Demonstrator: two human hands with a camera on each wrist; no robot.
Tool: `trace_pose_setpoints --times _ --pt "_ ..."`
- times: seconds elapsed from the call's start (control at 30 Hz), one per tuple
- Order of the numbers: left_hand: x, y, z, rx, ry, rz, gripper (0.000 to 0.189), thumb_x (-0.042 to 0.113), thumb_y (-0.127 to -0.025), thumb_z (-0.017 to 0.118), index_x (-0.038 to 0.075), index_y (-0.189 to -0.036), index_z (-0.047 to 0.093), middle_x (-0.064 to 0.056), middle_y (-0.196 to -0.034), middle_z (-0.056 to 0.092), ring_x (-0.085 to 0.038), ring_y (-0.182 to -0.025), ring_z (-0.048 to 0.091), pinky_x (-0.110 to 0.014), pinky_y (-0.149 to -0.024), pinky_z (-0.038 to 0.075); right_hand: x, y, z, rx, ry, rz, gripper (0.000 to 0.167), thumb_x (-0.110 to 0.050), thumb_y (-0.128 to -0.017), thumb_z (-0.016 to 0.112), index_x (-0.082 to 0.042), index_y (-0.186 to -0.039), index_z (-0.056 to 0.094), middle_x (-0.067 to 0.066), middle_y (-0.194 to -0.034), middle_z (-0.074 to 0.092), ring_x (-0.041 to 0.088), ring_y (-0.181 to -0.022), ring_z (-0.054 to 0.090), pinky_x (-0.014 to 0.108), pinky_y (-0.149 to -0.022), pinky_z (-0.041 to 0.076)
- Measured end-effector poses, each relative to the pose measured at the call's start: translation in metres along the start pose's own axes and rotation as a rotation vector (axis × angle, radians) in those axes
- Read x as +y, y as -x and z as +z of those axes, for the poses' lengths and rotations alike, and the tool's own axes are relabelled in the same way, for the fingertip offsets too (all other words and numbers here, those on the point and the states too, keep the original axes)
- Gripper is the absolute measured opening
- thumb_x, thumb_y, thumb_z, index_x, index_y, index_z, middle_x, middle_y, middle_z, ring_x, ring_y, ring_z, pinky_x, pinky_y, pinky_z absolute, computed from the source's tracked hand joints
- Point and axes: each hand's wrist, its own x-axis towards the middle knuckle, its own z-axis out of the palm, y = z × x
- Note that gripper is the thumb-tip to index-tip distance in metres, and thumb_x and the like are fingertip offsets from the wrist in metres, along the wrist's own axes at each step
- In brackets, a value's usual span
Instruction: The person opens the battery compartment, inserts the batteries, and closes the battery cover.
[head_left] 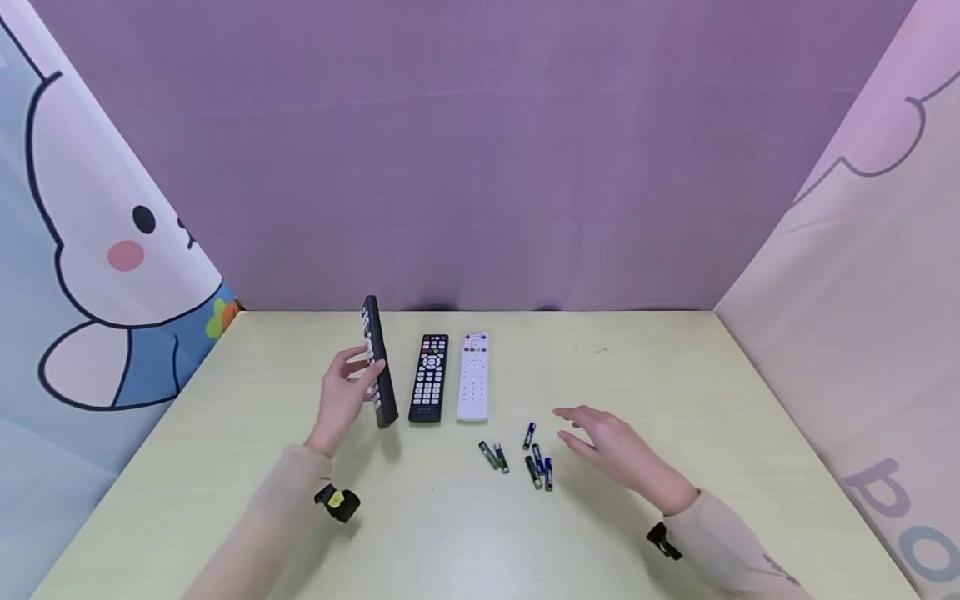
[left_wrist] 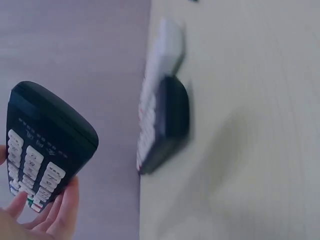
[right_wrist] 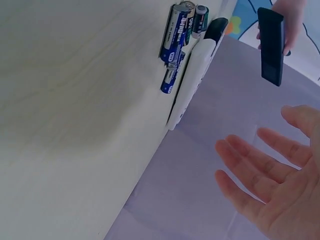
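Now, raised black remote: you have it off the desk, left of the two remotes lying flat, tipped on edge so that its keys face toward your left.
Left hand: it grips that remote around mid-length, thumb on one side and fingers on the other. A firm hold along the edges would probably serve you better than one that leans on the keys.
Right hand: it holds nothing, its fingers loosely extended above the desk, to the right of the batteries. It seems well placed to steady the raised remote, provided you bring it across high.
Flat black remote and white remote: they lie face up, side by side and apart. Give your remote's lower end room, or it could knock the black one.
Batteries: you have six loose on the desk, two nearer you than the white remote and four to their right. They look apt to roll, so pass over them.
Remote's back: you see little detail there; tilting it toward your eyes should make handling surer.
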Motion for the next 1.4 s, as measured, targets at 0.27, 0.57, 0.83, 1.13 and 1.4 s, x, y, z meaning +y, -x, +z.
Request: trace_pose_setpoints --times 0.27,0.57,0.83,1.13,1.4 --pt "0.01 0.016 0.01 -0.011 0.224 -0.021 0.047 0.018 -0.086 0.058 0.004 -0.125 0.037 -0.01 -0.109 0.052 -0.003 -0.076 0.058 -0.025 -0.063 0.051 -0.01 -0.005 0.001 0.001 -0.029 -0.03 0.034 -0.023 -0.089 0.052 -0.005 -0.117 0.054 0.007 -0.11 0.06 0.02 -0.09 0.06 0.035 -0.077 0.048" --pt "0.021 0.036 0.021 -0.111 0.428 -0.041 0.033 0.006 -0.085 0.056 0.015 -0.114 0.041 0.0 -0.1 0.053 -0.006 -0.081 0.058 -0.026 -0.068 0.05 -0.025 -0.011 0.002 -0.035 -0.089 -0.046 0.032 -0.023 -0.089 0.052 -0.005 -0.116 0.055 0.006 -0.11 0.06 0.018 -0.091 0.059 0.034 -0.078 0.047" --pt "0.026 0.051 0.032 -0.211 0.651 -0.019 0.033 -0.008 -0.084 0.047 0.015 -0.109 0.042 0.002 -0.095 0.056 -0.009 -0.081 0.057 -0.024 -0.069 0.048 -0.04 -0.013 0.003 -0.012 -0.238 -0.068 0.029 -0.022 -0.089 0.052 -0.006 -0.114 0.056 0.003 -0.109 0.06 0.016 -0.093 0.058 0.033 -0.082 0.046" --pt "0.03 0.065 0.043 -0.323 0.811 0.006 0.039 -0.016 -0.08 0.04 0.012 -0.106 0.04 -0.001 -0.099 0.055 -0.012 -0.087 0.057 -0.029 -0.081 0.047 -0.057 -0.018 0.011 0.07 -0.393 -0.091 0.033 -0.021 -0.088 0.054 -0.007 -0.118 0.054 0.005 -0.112 0.059 0.015 -0.096 0.057 0.034 -0.083 0.046" --pt "0.035 0.074 0.053 -0.343 0.862 0.012 0.036 -0.017 -0.078 0.042 0.011 -0.101 0.037 -0.002 -0.1 0.053 -0.014 -0.084 0.056 -0.026 -0.076 0.046 -0.067 -0.021 0.017 0.09 -0.508 -0.053 0.041 -0.022 -0.085 0.059 -0.01 -0.123 0.05 0.004 -0.116 0.056 0.017 -0.096 0.057 0.036 -0.083 0.045"
